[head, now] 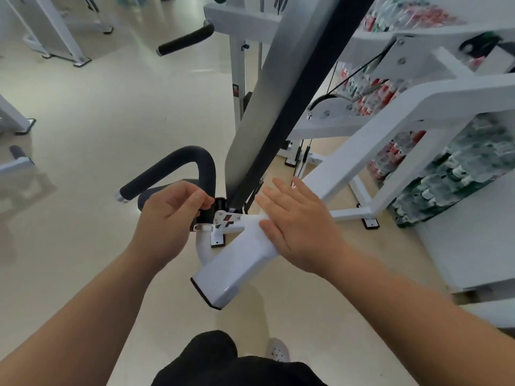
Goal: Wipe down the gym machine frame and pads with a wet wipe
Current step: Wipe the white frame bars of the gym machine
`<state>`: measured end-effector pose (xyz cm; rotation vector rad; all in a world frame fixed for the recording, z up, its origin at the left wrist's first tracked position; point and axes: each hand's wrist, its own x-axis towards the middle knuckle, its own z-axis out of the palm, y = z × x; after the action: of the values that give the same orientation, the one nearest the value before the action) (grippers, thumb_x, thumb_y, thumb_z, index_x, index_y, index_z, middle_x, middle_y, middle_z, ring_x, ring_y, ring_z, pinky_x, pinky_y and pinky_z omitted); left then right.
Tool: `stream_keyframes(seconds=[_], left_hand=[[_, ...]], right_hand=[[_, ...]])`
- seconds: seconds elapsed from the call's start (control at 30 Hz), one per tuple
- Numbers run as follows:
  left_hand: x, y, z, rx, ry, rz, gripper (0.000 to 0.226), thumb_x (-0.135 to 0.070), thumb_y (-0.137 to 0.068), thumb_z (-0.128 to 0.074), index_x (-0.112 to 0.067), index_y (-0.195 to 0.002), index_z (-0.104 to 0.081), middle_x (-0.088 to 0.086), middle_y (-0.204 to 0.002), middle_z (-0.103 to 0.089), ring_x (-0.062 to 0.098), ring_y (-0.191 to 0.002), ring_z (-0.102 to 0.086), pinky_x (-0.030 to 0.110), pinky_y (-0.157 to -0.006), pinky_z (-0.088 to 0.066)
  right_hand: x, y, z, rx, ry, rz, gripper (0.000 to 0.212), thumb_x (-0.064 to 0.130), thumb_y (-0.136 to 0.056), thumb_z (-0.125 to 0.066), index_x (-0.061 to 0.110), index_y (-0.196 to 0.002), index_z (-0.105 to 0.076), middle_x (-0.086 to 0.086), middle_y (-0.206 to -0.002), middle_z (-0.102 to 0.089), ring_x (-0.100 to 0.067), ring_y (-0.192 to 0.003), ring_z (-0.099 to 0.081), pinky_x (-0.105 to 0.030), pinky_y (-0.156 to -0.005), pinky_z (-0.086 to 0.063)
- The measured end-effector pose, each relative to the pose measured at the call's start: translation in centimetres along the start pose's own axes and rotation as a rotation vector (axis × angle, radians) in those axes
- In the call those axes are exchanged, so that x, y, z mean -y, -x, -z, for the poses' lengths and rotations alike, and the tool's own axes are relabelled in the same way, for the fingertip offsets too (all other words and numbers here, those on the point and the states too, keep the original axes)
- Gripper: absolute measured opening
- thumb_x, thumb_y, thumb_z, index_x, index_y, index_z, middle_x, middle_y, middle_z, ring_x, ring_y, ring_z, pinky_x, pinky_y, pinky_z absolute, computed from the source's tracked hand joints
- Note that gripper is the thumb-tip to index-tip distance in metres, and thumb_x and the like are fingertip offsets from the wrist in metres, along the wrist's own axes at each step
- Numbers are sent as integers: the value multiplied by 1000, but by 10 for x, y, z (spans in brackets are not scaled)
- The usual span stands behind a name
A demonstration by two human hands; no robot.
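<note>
A white gym machine frame beam [231,270] runs from the lower middle up to the right. My right hand [299,227] lies flat with straight fingers, pressing a white wet wipe [252,228] onto the top of that beam. My left hand [170,218] curls round the black lower end of the curved foam handle [178,168], thumb and fingers closed near the chrome collar [203,227]. A long grey and black pad [281,87] rises steeply just behind both hands.
More white frame [434,107] with a pulley and cable stands at the right, before stacked bottle packs [457,165]. A second black handle [185,40] juts out above. Beige floor [92,112] spreads left, other machines at its far edge. My shoe [278,351] is below.
</note>
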<state>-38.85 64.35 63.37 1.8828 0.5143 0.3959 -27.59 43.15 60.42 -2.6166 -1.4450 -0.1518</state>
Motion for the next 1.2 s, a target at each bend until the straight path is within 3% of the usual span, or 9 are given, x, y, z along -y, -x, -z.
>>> stream_keyframes(seconds=[0.1, 0.27, 0.37, 0.43, 0.57, 0.8, 0.93, 1.03, 1.2], left_hand=[[6, -6, 9, 39, -39, -48, 21, -11, -99, -57, -12, -83, -71, 1, -79, -72, 23, -80, -69, 39, -74, -59], [22, -41, 20, 117, -292, -358, 21, -27, -94, -60, -16, -76, -64, -2, -71, -63, 23, -69, -61, 49, -67, -55], [30, -71, 29, 143, -519, -666, 15, -27, -88, -63, -13, -84, -66, -1, -89, -64, 23, -87, -58, 42, -86, -47], [35, -91, 38, 206, -651, -748, 23, -34, -86, -62, -16, -99, -68, 2, -108, -62, 27, -104, -56, 46, -95, -43], [52, -113, 40, 438, -718, -834, 39, -42, -92, -49, -23, -123, -62, 2, -138, -52, 29, -138, -40, 54, -114, -29], [64, -119, 36, 499, -610, -845, 39, -41, -95, -43, -22, -125, -58, 2, -141, -42, 28, -146, -26, 59, -120, -12], [64, -121, 36, 531, -646, -844, 38, -43, -96, -40, -24, -126, -56, 0, -142, -38, 27, -147, -22, 60, -120, -10], [61, -125, 39, 542, -655, -858, 34, -41, -98, -45, -24, -125, -57, 0, -139, -40, 27, -145, -26, 61, -118, -16], [62, -130, 42, 581, -667, -870, 38, -44, -96, -51, -26, -129, -55, 0, -143, -39, 26, -147, -23, 58, -121, -11]], right_hand=[[38, 18, -1, 29, -25, -60, 58, 55, -106, -21, 31, -157, -35, -12, -163, -35, -32, -155, -19, -57, -125, -7], [75, 22, -14, -29, -7, -185, 58, 61, -102, -29, 31, -146, -53, -8, -161, -39, -33, -155, -18, -66, -121, -8], [74, 17, -14, -32, 25, -406, 59, 55, -100, -30, 28, -148, -50, 1, -164, -35, -26, -158, -9, -63, -123, 1], [76, 14, -10, -14, 24, -657, 65, 57, -100, -21, 30, -157, -34, 6, -170, -16, -22, -158, 9, -60, -123, 7], [117, 10, -4, 91, 36, -895, 77, 60, -98, -10, 20, -163, -8, 3, -166, 29, -22, -151, 32, -55, -123, 15], [194, -2, -4, 251, -56, -1053, 80, 67, -95, 4, 21, -156, 28, 8, -158, 44, -9, -143, 44, -43, -122, 20], [149, -24, -3, 162, -104, -1195, 81, 55, -104, -25, 15, -160, 17, 1, -166, 30, -16, -152, 27, -47, -126, 8], [120, -39, -3, 105, -139, -1276, 81, 49, -106, -31, 11, -160, 14, -4, -167, 26, -22, -155, 20, -47, -127, 6], [174, -30, -7, 16, -205, -1260, 79, 40, -106, -35, 11, -160, 15, -4, -165, 30, -18, -153, 24, -39, -127, 6]])
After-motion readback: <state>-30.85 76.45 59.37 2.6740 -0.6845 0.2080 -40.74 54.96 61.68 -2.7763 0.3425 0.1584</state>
